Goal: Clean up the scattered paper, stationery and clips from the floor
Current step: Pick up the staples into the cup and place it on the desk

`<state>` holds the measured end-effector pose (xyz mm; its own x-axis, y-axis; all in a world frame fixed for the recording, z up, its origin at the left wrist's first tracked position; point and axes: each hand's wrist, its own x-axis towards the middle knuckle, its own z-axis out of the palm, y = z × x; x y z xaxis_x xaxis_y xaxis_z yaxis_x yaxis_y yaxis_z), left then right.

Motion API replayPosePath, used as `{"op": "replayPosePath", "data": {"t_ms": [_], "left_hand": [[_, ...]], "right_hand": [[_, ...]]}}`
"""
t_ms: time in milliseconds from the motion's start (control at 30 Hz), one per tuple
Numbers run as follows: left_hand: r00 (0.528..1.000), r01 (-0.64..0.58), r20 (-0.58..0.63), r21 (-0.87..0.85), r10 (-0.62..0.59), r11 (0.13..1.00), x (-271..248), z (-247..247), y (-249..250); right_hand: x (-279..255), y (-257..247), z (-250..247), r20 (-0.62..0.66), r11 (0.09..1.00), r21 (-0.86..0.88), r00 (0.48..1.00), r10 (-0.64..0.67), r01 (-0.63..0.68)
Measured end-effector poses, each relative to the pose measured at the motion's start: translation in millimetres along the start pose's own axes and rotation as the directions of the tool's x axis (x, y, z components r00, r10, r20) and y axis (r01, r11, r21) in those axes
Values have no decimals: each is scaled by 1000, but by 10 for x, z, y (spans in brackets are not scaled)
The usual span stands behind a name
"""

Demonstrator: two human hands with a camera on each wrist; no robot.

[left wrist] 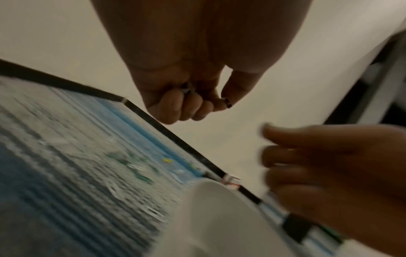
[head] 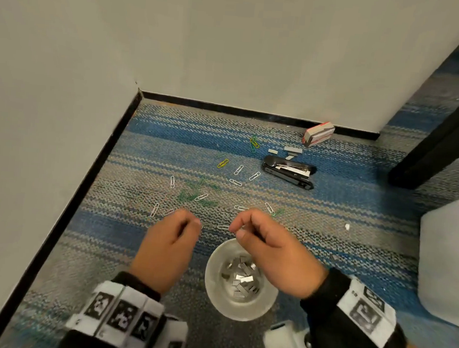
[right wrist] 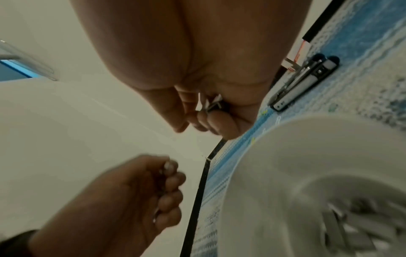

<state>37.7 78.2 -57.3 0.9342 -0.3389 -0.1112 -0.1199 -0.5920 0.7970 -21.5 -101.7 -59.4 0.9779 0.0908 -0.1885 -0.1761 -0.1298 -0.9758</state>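
Paper clips (head: 193, 195) loose on carpet (head: 343, 210) beyond bowl (head: 212, 276), stapler (head: 289, 170) behind; both hands (head: 167, 246) (head: 274, 257) curled round small metal bits.

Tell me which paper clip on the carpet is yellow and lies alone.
The yellow paper clip left of the stapler; the other yellow one tangles with green clips.

L hand (head: 169, 240) & R hand (head: 268, 255) side by side, fingers curled, palms down
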Motion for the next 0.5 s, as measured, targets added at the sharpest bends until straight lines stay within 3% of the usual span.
{"op": "replayPosePath", "data": {"t_ms": [200, 300, 500], "left_hand": [[993, 46, 116, -302, -12, 952, -320, 504, 308], [993, 91, 107, -341, -58, 936, -342, 594, 282], [998, 61, 48, -397, -46, 916, -395, 599, 159]], "right_hand": [[-102, 41, 141, -78, 977, 208, 995, 58, -40], [-159, 92, 126, -110, 969, 238, 989, 98, -70], [-247, 217, 160, -139, 919, 390, 984, 110, -48]]}}
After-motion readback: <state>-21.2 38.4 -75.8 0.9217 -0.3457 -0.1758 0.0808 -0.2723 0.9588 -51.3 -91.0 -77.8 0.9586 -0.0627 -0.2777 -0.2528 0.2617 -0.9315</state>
